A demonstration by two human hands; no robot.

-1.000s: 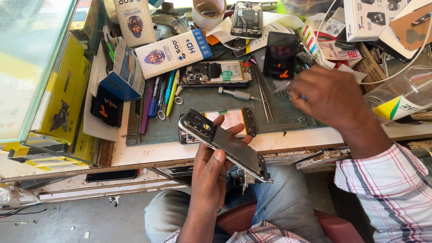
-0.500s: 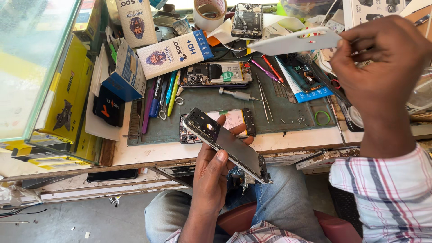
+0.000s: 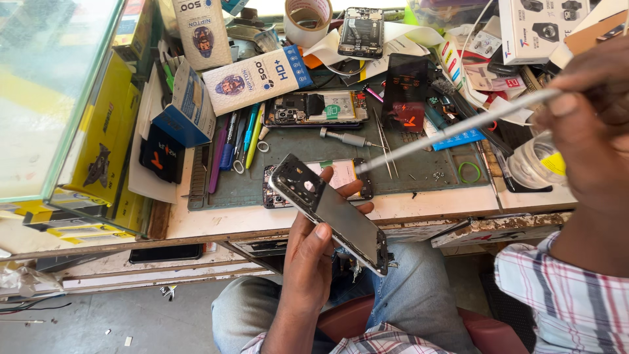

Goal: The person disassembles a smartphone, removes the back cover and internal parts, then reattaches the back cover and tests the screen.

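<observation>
My left hand (image 3: 313,252) grips a phone back frame (image 3: 331,213) with its camera cut-out at the upper left, tilted above my lap at the bench's front edge. My right hand (image 3: 588,124) is raised at the right and pinches a long thin white tool (image 3: 452,130). The tool slants down to the left, its tip close to the frame's upper edge. Under the frame, an opened phone (image 3: 347,176) lies on the green work mat (image 3: 341,154).
Another opened phone (image 3: 318,108) and a dark screen panel (image 3: 405,92) lie on the mat, with a screwdriver (image 3: 344,137), tweezers, pens (image 3: 239,141), boxes (image 3: 255,78), a tape roll (image 3: 306,18) and a clear cup (image 3: 540,160). A glass case (image 3: 46,92) stands left.
My right hand rose from the mat carrying the white tool, then swung it down so its tip points at the phone frame. My left hand has held the frame steady.
</observation>
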